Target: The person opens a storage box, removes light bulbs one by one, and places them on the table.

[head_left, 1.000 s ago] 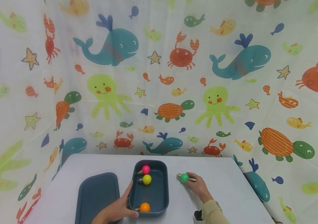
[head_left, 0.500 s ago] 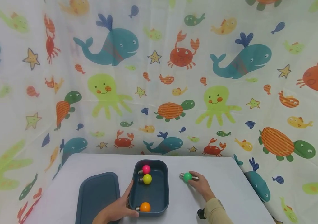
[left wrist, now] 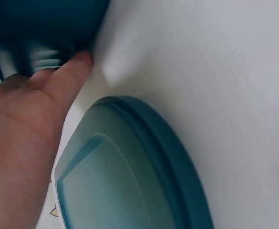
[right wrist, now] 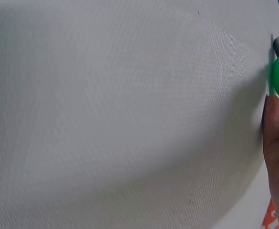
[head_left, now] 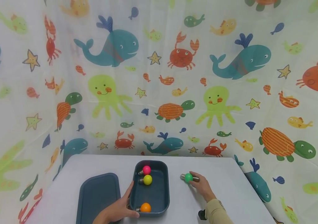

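In the head view a dark blue rectangular box [head_left: 154,196] holds a pink light bulb [head_left: 146,170], a yellow light bulb [head_left: 147,179] and an orange light bulb [head_left: 145,207]. My left hand [head_left: 117,209] rests against the box's near-left corner. Its fingers lie straight along the left wall and the thumb touches the near side, as the left wrist view [left wrist: 29,105] also partly shows. Right of the box, my right hand [head_left: 202,186] pinches a green light bulb [head_left: 188,177] by its round globe, low over the table. The bulb's metal base points left.
A dark blue lid [head_left: 99,196] lies flat left of the box, beside my left forearm. All of it is on a white table [head_left: 220,177]. A curtain [head_left: 159,93] printed with sea animals hangs behind and at both sides.
The right hand and the green light bulb have shifted slightly to the right, mostly in the first half second. The left hand and the box stay in place.
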Motion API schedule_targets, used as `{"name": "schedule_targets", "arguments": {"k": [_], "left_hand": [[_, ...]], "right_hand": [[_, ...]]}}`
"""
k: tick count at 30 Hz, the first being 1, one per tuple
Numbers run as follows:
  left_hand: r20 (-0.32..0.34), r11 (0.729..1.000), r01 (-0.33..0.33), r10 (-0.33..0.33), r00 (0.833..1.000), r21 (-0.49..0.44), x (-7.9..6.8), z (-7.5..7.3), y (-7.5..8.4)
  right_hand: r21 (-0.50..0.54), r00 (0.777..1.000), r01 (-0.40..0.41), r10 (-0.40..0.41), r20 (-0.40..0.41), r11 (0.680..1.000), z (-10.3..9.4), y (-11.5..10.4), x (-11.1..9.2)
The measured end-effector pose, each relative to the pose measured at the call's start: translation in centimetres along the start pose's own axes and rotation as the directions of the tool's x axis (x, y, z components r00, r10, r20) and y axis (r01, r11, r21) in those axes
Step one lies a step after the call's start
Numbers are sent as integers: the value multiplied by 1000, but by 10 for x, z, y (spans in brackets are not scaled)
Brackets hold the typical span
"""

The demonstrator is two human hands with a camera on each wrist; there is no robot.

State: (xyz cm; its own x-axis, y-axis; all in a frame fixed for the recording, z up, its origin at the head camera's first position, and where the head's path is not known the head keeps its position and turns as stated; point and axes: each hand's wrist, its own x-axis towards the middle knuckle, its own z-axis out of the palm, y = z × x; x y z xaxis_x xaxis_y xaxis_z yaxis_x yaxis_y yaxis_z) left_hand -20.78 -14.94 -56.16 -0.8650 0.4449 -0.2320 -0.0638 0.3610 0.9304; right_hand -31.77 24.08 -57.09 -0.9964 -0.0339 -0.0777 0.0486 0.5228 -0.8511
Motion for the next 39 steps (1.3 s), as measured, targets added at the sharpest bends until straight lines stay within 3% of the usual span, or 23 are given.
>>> {"name": "schedule_targets", "arguments": {"k": [13, 18, 28, 34, 39], "left_hand": [[13, 999, 0, 0, 1000, -34, -1, 1, 0], [6, 1000, 9, -9, 1000, -15, -1, 0, 1], [2, 1000, 0, 0, 1000, 13, -1, -1, 2], [8, 1000, -24, 24, 1000, -16, 1, -1, -1], [25, 999, -34, 34, 999, -24, 2, -2, -2]], "right_hand": [[32, 1000, -23, 23, -6, 999, 0, -2, 0], [-9, 999, -38, 38, -24, 999, -2, -7, 2], [-75, 986, -95, 83, -145, 993, -11, -24, 3], [-25, 972, -89, 81, -219, 996, -7, -33, 5], [36, 975, -92, 98, -199, 995, 0, -50, 5]]}}
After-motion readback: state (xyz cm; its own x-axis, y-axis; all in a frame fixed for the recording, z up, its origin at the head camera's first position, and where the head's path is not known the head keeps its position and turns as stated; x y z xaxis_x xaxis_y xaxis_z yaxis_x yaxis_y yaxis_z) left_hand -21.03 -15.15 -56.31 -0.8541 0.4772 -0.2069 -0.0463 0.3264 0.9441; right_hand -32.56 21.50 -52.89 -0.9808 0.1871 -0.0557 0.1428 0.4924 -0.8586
